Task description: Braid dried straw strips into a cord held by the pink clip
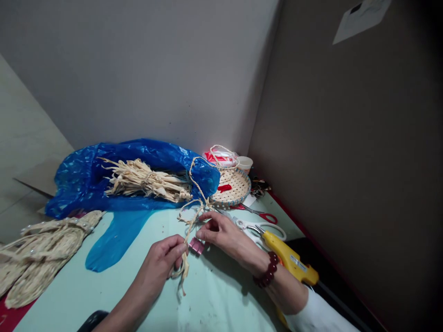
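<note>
My left hand (166, 258) pinches a pale twisted cord of dried husk or straw (191, 226) between thumb and fingers. Loose ends of the cord hang below that grip, and its far part loops up toward the basket. My right hand (223, 233) is beside the cord's knotted part, thumb and forefinger apart; whether a fingertip touches a strand is unclear. Just under the right fingers sits a pink binder clip (197, 246). A dark red bead bracelet (269, 272) circles my right wrist.
Behind, a blue plastic bag (79, 180) holds a bundle of dried strips (145, 180). Woven slippers (51, 258) lie left. Rightward are a shallow woven basket (240, 186), a paper cup (245, 163), red-handled scissors (268, 217), white-handled scissors (280, 230) and a yellow glue gun (289, 256).
</note>
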The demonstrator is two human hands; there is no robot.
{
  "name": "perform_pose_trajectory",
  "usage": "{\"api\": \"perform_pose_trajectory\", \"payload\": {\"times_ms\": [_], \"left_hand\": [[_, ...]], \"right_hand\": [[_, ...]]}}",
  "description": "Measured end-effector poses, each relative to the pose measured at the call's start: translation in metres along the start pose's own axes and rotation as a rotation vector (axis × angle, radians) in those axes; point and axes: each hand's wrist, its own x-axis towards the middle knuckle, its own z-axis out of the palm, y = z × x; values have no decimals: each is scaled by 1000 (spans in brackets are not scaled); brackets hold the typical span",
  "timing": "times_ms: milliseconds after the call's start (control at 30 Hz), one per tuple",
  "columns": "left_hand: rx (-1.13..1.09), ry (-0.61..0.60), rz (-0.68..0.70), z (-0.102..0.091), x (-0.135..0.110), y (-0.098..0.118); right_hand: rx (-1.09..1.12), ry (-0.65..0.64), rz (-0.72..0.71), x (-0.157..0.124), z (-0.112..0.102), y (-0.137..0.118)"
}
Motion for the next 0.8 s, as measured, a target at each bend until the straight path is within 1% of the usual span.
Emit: {"api": "perform_pose_trajectory", "payload": {"times_ms": [133, 233, 333, 400, 433, 533, 600, 800], "left_hand": [[76, 11, 2, -5, 1, -1], [158, 14, 43, -13, 2, -1], [175, -12, 53, -18, 4, 0], [173, -44, 56, -20, 4, 0], [169, -61, 58, -20, 4, 1], [151, -100, 52, -21, 4, 0], [140, -116, 48, -22, 5, 0], [131, -140, 69, -24, 5, -1]], "right_hand": [[29, -144, -51, -1, -5, -3], [-14, -189, -78, 0, -7, 0], [-98, -148, -83, 2, -7, 4], [-105, -125, -66, 3, -6, 7], [-65, -120, -48, 3, -5, 8], [160, -108, 12, 3, -3, 10], [250, -92, 22, 2, -3, 11], [273, -75, -44, 0, -1, 9]]}}
